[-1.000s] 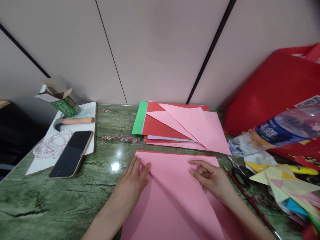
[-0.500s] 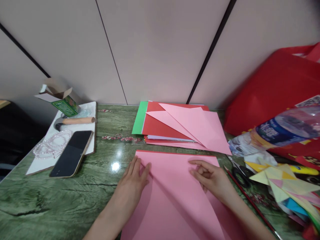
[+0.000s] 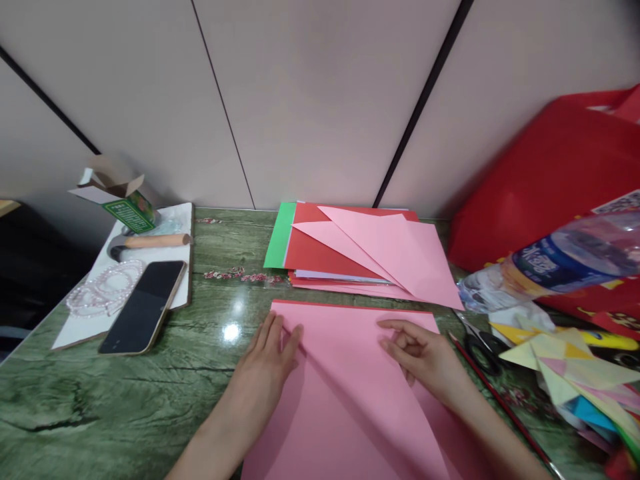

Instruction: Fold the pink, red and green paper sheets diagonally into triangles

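A large pink sheet of paper [image 3: 345,407] lies in front of me, its surface bowed with a diagonal shadow across it. Another pink layer shows beneath its curved right edge, and a thin red strip runs along the top. My left hand [image 3: 267,357] rests flat on the upper left of the sheet, thumb apart from the fingers. At the upper right, my right hand [image 3: 423,357] has bent fingers and a thumb close to the index finger, at the sheet's edge. It appears to grip the paper lightly; its lower fingers are partly hidden.
Behind lies a stack of coloured paper [image 3: 330,247]. To the left are a phone [image 3: 145,307], hammer [image 3: 155,241], beads [image 3: 100,293] and an opened box [image 3: 133,210] on a white board. At right are scissors [image 3: 483,353], a pencil [image 3: 505,407], a bottle [image 3: 555,260] and a red bag [image 3: 540,173].
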Demonstrator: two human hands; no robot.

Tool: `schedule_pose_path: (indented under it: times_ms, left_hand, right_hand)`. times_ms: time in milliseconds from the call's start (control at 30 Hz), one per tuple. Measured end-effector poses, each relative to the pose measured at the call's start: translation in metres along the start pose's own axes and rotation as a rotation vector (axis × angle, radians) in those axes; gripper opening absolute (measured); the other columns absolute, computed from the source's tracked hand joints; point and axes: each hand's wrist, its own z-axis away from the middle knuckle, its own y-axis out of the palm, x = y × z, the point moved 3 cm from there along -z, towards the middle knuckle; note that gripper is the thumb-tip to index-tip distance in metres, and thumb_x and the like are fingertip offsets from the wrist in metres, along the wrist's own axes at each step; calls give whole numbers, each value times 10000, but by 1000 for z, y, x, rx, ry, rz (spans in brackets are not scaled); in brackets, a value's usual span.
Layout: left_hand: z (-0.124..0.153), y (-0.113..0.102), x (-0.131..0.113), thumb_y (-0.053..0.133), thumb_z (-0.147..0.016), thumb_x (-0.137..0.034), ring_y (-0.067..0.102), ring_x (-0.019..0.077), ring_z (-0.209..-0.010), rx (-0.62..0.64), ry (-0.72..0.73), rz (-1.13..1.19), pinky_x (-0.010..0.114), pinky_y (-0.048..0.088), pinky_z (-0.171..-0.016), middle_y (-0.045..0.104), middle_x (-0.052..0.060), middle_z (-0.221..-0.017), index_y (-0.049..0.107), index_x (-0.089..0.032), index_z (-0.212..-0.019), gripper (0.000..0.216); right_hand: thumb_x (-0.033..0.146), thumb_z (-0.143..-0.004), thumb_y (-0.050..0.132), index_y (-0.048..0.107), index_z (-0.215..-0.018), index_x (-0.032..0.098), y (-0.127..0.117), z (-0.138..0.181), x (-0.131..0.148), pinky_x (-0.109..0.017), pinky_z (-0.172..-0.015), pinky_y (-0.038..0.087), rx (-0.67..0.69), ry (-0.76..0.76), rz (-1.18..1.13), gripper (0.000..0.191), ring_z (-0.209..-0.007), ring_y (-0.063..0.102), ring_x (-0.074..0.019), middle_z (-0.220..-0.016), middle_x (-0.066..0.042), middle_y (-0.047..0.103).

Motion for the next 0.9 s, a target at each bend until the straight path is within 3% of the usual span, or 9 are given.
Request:
schedule_pose_path:
  times_ms: [167, 300, 900]
  left_hand:
    - [3, 11, 1, 378, -928, -222, 383, 336, -1298, -82, -36, -7, 484, 467, -936, 463, 182, -1341, 448, -212, -1309, 387]
    - [3, 15, 2, 378, -928, -221, 370, 324, -1308, -76, -40, 5, 490, 451, -953, 454, 166, -1357, 444, -230, -1316, 394]
    - [-5, -2, 3, 338, -944, -268, 482, 340, -1215, -76, 40, -53, 476, 518, -865, 507, 182, -1259, 492, -192, -1263, 363]
  right_hand:
    - [543, -684, 667, 629, -975, 182, 0, 0, -1, -179, -271, 385, 5, -14, -2, 465, -328, 440, -71, -527, 80, 438]
    - [547, -687, 662, 625, -987, 180, 0, -1, -2, -180, -272, 389, 17, -13, -11, 475, -330, 443, -72, -534, 78, 438]
    - [445, -747, 640, 688, -1074, 144, 1, -2, -6, -177, -316, 428, 23, -31, -24, 446, -360, 458, -55, -558, 60, 469]
